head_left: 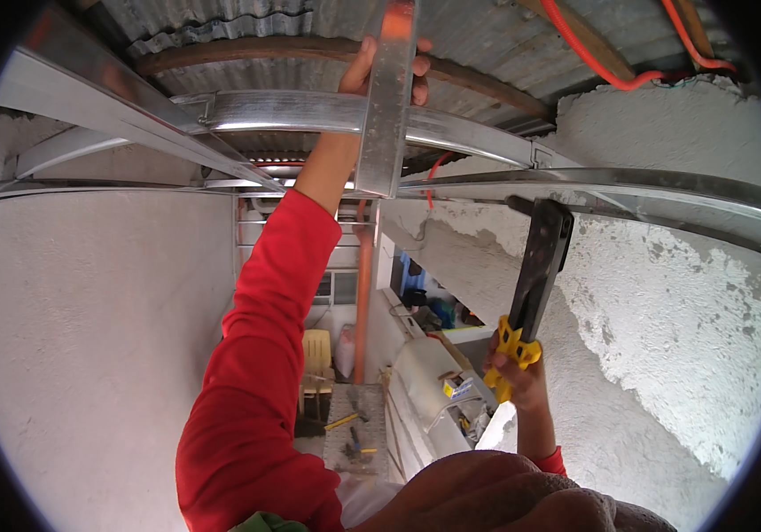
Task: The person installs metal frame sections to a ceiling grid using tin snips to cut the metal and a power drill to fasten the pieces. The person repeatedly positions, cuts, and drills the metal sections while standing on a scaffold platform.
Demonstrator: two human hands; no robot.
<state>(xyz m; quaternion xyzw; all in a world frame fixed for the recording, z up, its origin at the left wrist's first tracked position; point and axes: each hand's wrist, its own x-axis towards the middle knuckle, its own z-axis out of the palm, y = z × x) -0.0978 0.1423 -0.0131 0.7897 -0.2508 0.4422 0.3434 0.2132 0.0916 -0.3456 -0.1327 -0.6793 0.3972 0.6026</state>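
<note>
My left hand [371,71], on a red-sleeved arm, reaches up and grips a vertical metal channel strip [386,106] against a horizontal metal ceiling rail [309,113]. My right hand [518,372] is lower and to the right. It holds a long black tool with yellow handles [533,275], its head raised near another metal rail [628,182] along the rough plastered wall [664,319]. The tool head sits just below that rail; whether it touches is unclear.
Corrugated roofing [256,27] and a wooden pole [309,51] lie above the metal frame. Orange cables [611,66] run at top right. A plain wall [88,337] fills the left. Far below stand a plastic chair [316,359], tools and clutter.
</note>
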